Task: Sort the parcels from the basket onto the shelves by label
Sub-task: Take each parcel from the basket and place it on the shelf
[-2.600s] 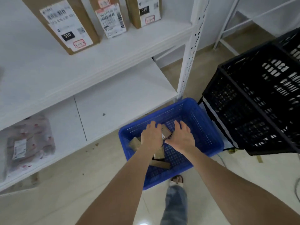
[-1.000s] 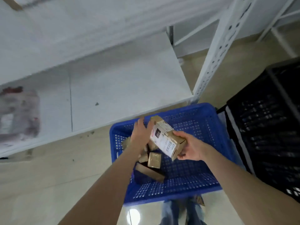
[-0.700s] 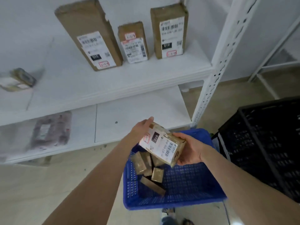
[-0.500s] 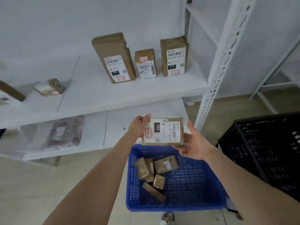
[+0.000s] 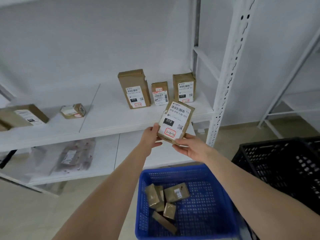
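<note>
I hold a brown cardboard parcel upright in front of the white shelf, its white label facing me with "010" and a red-ringed "3-2-10". My left hand grips its lower left corner. My right hand holds its bottom edge from below. The blue basket sits on the floor beneath my arms with several small brown parcels in it. Three labelled boxes stand upright at the back of the shelf, just beyond the held parcel.
Two more boxes lie on the same shelf at left. A clear bagged parcel lies on the lower shelf. A black crate stands at right. The white perforated shelf upright rises right of the parcels.
The parcel came up out of the basket and was turned upright with its label towards me. My view rose from the basket to the shelf.
</note>
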